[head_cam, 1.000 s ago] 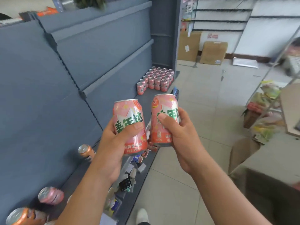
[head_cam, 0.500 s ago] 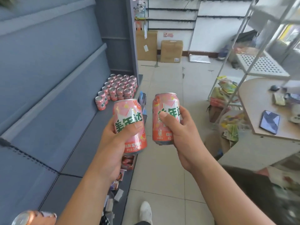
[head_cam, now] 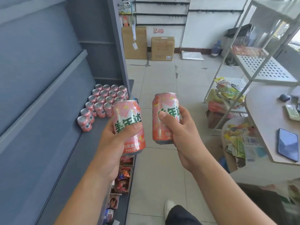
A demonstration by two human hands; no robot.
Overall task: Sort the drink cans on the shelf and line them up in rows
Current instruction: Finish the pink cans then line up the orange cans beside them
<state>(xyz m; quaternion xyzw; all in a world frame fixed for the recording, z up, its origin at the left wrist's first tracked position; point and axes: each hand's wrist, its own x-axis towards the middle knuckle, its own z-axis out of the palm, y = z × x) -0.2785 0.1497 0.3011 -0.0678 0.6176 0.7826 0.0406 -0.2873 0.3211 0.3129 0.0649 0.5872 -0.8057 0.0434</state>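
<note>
a: while the rows of cans (head_cam: 103, 103) stand at the far end of the shelf (head_cam: 71, 159), the left hand (head_cam: 112, 145) curls its fingers round the first pink can (head_cam: 128, 117).
b: right hand (head_cam: 183, 135) clamps the second pink can (head_cam: 164, 108), upright, just beside it, not touching.

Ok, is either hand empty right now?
No, the left hand grips the left pink can and the right hand grips the right pink can.

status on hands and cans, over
Left hand grips left can. Right hand grips right can. Pink rows ahead on shelf; nothing seen blocking.
</note>
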